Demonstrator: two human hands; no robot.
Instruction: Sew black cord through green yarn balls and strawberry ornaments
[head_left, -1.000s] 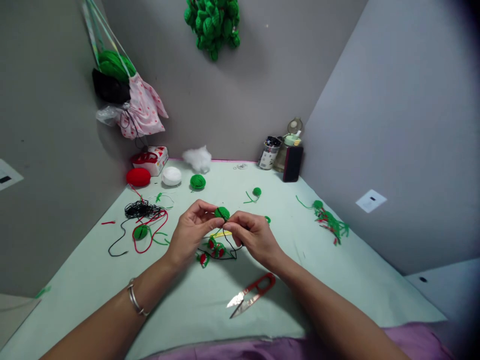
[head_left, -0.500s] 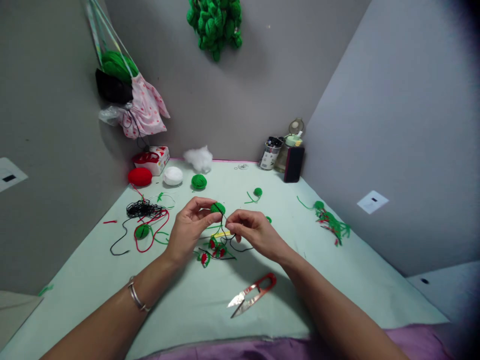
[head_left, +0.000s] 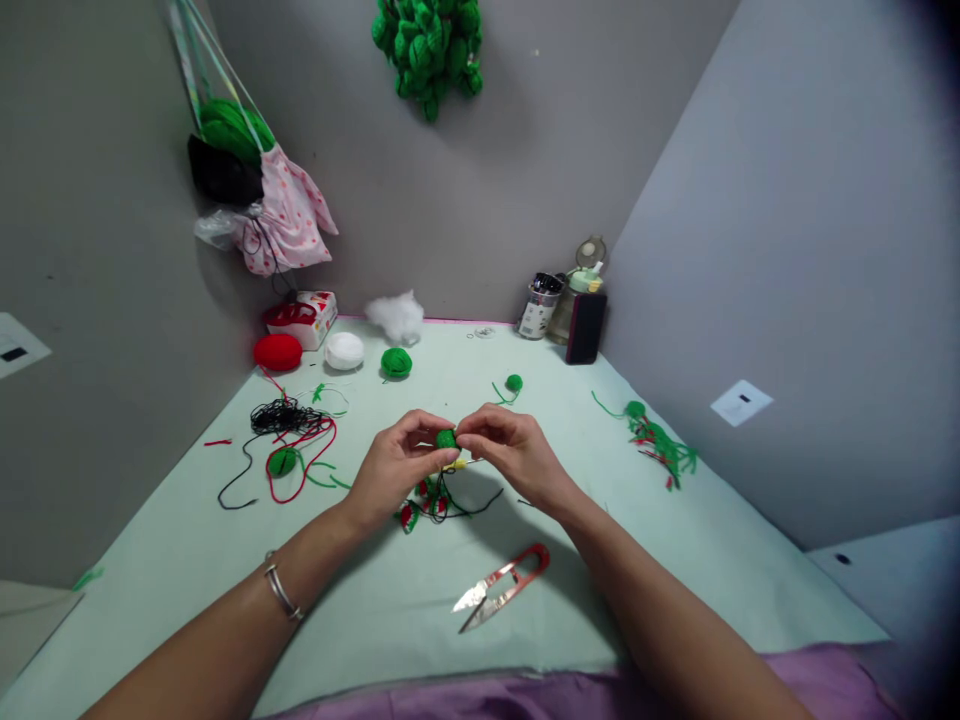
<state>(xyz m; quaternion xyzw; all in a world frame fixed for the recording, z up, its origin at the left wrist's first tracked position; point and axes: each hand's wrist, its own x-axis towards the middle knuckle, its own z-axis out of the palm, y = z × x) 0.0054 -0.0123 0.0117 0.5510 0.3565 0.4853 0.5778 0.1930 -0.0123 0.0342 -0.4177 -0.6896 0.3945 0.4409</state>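
Observation:
A small green crocheted ball (head_left: 447,439) is pinched between the thumb and fingers of my left hand (head_left: 391,462). My right hand (head_left: 517,452) is closed at the ball's right side, its thumb and fingertips touching it. Black yarn (head_left: 474,513) trails below the ball to the table. Beneath my hands lie small red, white and green pieces (head_left: 409,516), with a thin tool with a yellow handle (head_left: 459,464) partly hidden behind my fingers. Nearer to me, red-handled thread snips (head_left: 504,588) lie with their blades apart.
Left on the table (head_left: 360,625) are tangled black yarn (head_left: 285,416), a red ball (head_left: 278,352) and another green ball (head_left: 283,461). Green and red strands (head_left: 664,450) lie right. A phone (head_left: 586,328) and a pen cup (head_left: 538,308) stand at the back.
The green ball has moved slightly down and right in my left hand. My right hand has come up to it from the black yarn, which now hangs lower.

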